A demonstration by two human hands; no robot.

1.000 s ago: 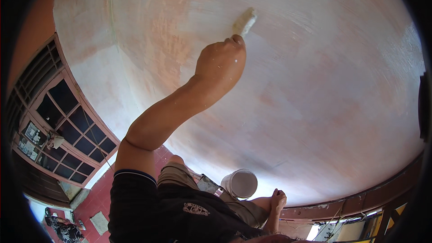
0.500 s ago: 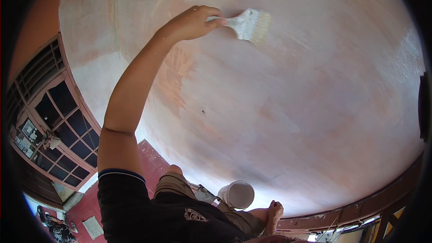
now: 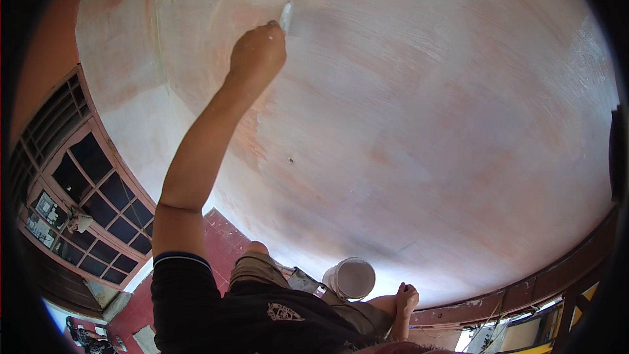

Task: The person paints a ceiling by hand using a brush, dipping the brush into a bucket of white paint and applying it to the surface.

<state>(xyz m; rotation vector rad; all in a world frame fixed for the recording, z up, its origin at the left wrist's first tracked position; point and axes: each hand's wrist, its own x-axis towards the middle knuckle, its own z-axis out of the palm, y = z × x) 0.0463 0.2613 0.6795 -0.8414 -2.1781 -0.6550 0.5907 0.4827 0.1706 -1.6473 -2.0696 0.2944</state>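
Observation:
My left hand [image 3: 260,50] is raised to the wall at the upper left of centre, with its fingers wrapped round a wide paintbrush [image 3: 286,17]. The brush shows nearly edge-on, its white-smeared head at the wall and its handle hidden in my fist. Thin, streaky white paint covers the wall [image 3: 393,111], with orange-pink patches showing through. Low down, beside my thigh, my right hand [image 3: 407,297] is closed with curled fingers; whatever is inside them, if anything, is hidden. Between my legs and the wall is a white bucket [image 3: 354,278], its inside pale.
At the left stands a pink-framed door [image 3: 98,187] with dark glass panes. Red floor tiles [image 3: 223,239] lie below, where another person [image 3: 92,341] is partly visible at the lower left. A brown beam [image 3: 511,298] runs along the lower right.
My left hand has moved a little left and turned, swinging the paintbrush from pointing right, broad side showing, to pointing up, edge-on. My right hand stays low and closed.

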